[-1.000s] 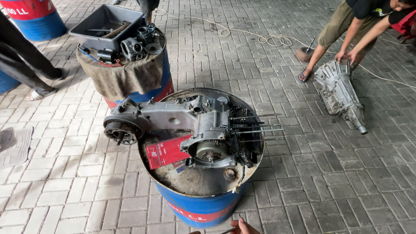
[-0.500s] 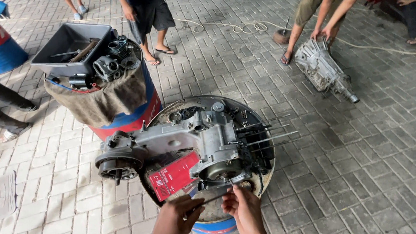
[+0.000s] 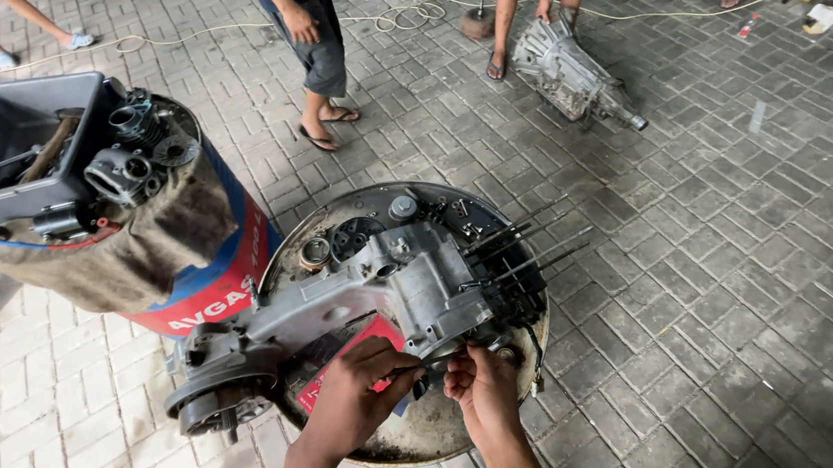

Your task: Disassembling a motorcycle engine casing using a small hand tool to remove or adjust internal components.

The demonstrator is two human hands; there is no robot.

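Engine case (image 3: pixel 401 293) lies on the drum lid (image 3: pixel 498 216) mid-frame, long axis running lower left to upper right. Both hands pinch a thin tool (image 3: pixel 422 370) at its near edge, left hand (image 3: pixel 358 390) and right hand (image 3: pixel 483 390) equally close.

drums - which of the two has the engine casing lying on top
The near drum, under both hands. The engine casing lies across its round lid, while the cloth-draped drum to the left carries a grey tray and loose parts.

At your twelve o'clock, the engine case (image 3: pixel 401 293) is dull grey cast metal; its studs (image 3: pixel 526 249) at two are dark steel; rough brown cloth (image 3: pixel 150 241) drapes the glossy drum (image 3: pixel 221 282) at ten.
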